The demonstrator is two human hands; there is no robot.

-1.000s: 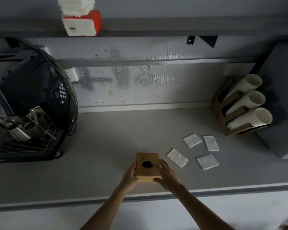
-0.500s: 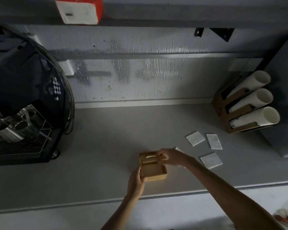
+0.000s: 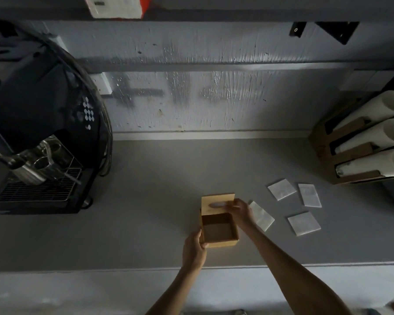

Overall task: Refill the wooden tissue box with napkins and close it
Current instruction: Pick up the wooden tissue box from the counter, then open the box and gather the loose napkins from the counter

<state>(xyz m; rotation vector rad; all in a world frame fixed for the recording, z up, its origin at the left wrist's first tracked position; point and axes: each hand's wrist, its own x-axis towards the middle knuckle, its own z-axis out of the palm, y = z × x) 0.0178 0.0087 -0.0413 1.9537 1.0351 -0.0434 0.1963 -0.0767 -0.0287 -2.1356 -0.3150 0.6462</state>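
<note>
wooden tissue box lower centre, lid now swung up vs half a second ago; right hand pinches lid, left hand grips box side. box empty, napkins right of it, ready to load.

A café service station: a black espresso machine with steel portafilters stands at nine o'clock on the grey surface, a cardboard rack of white paper cup stacks at three o'clock.
</note>
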